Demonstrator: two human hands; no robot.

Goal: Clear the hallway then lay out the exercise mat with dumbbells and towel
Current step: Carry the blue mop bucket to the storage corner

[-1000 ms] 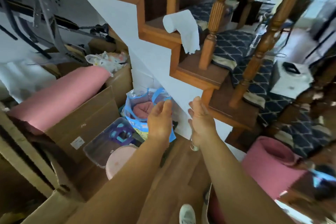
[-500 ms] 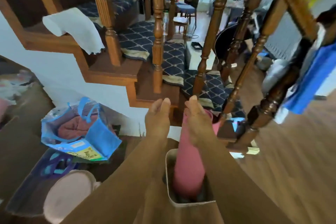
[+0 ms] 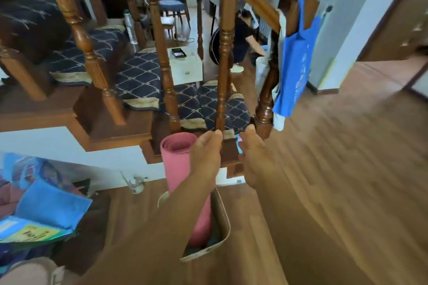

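OK, head view: both arms stretched forward, left hand (image 3: 206, 155) and right hand (image 3: 256, 157) side by side with a gap between, fingers loosely straight, holding nothing. Rolled pink mat (image 3: 177, 159) stands upright in a cardboard box (image 3: 223, 217) on the wood floor (image 3: 335, 169), at the foot of the staircase (image 3: 120, 132). Left hand overlaps the mat's right edge; we can't tell if it touches. Blue tote (image 3: 294, 58) hangs on the newel post (image 3: 266, 104); another blue bag (image 3: 51, 210) sits far left
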